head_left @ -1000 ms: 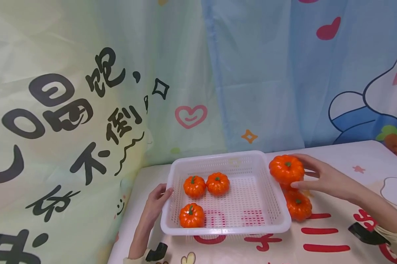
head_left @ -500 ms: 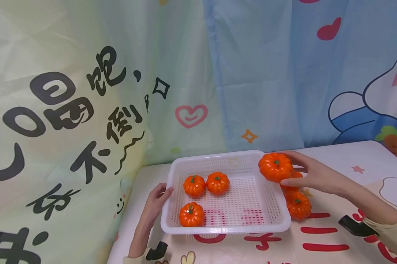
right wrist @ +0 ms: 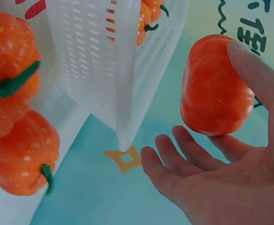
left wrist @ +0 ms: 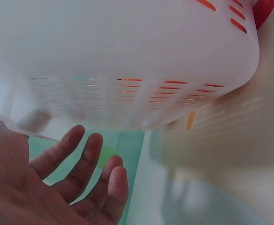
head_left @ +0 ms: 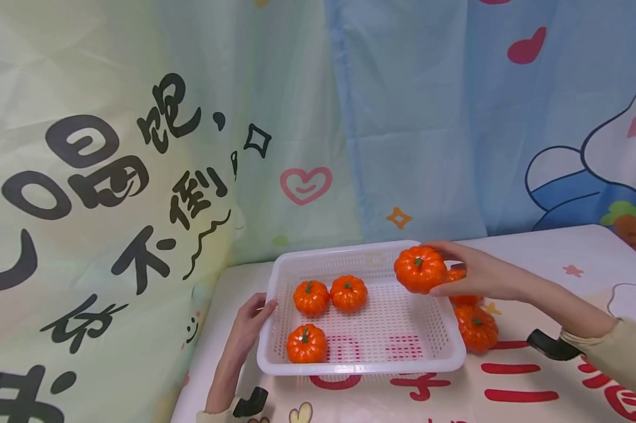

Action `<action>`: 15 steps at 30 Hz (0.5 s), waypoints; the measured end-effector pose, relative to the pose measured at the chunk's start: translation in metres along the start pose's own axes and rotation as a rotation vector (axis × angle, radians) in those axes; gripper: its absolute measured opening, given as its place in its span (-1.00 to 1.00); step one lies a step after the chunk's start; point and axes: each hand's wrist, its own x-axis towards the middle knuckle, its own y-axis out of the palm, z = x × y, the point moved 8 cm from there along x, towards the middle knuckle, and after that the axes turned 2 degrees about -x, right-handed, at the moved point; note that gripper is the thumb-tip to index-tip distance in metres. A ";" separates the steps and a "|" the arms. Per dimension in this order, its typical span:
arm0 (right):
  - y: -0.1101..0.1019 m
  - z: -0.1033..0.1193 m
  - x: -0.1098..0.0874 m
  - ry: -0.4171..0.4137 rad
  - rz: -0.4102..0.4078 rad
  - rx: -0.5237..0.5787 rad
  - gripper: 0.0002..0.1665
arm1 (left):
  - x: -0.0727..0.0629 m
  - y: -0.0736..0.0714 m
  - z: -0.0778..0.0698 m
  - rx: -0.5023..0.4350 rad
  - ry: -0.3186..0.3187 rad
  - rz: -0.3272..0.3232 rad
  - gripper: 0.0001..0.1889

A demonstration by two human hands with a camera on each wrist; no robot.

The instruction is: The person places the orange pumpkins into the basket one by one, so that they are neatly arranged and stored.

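A small orange toy pumpkin (head_left: 420, 269) with a green stem is held between the thumb and fingers of my right hand (head_left: 477, 272), above the right side of a white plastic basket (head_left: 357, 370). The right wrist view shows this pumpkin (right wrist: 216, 86) from underneath, pinched, with the other fingers (right wrist: 193, 154) spread. My left hand (head_left: 250, 323) holds the basket's left rim; in the left wrist view its fingers (left wrist: 83, 164) lie outside the wall, and the thumb shows faintly through it. Inside the basket are three pumpkins, one (head_left: 307, 344) at the front left and two behind it.
Two more pumpkins lie on the table outside the basket's right wall, one (head_left: 477, 329) nearer and one (head_left: 465, 298) partly hidden by the right hand. A printed cloth covers the table (head_left: 529, 258). Printed curtains (head_left: 413, 147) hang behind and on the left.
My right hand has carried the pumpkin leftward, from beyond the basket's right rim to over its inside. The left hand and the basket stay where they were.
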 end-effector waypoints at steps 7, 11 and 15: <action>0.002 0.018 0.012 -0.020 0.026 -0.100 0.09 | -0.001 -0.001 -0.003 -0.017 0.011 0.007 -0.59; 0.005 0.027 0.016 -0.022 0.055 -0.120 0.10 | -0.003 -0.001 -0.007 -0.013 0.003 0.000 -0.62; 0.004 0.034 0.021 -0.029 0.069 -0.136 0.08 | -0.010 0.000 -0.021 -0.007 0.002 0.001 -0.66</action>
